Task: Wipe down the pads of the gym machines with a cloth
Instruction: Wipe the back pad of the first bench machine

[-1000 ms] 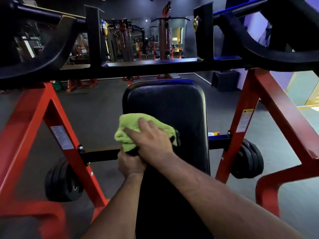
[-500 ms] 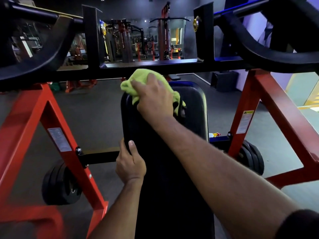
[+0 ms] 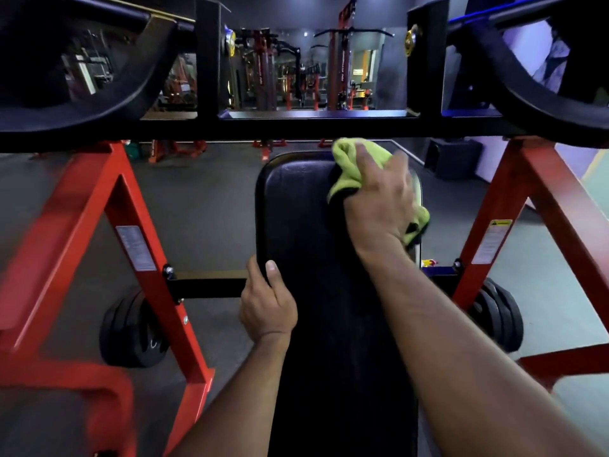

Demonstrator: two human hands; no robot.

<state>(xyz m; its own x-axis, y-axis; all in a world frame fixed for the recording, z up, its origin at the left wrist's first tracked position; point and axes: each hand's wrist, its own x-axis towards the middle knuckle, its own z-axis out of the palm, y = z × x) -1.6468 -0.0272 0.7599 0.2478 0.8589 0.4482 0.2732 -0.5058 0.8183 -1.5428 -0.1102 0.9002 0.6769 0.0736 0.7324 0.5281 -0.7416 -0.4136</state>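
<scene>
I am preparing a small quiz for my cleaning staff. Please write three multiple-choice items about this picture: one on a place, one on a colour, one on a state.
1. Where on the black pad is the cloth?
A. upper right part
B. lower left edge
C. on the floor

2. What colour is the cloth?
A. white
B. yellow-green
C. blue

3. What is the left hand doing?
A. hanging free
B. holding a bottle
C. gripping the pad's left edge

Answers:
1 A, the right hand presses it near the pad's top right.
2 B, it shows bright yellow-green.
3 C, its thumb lies on the pad's face.
</scene>
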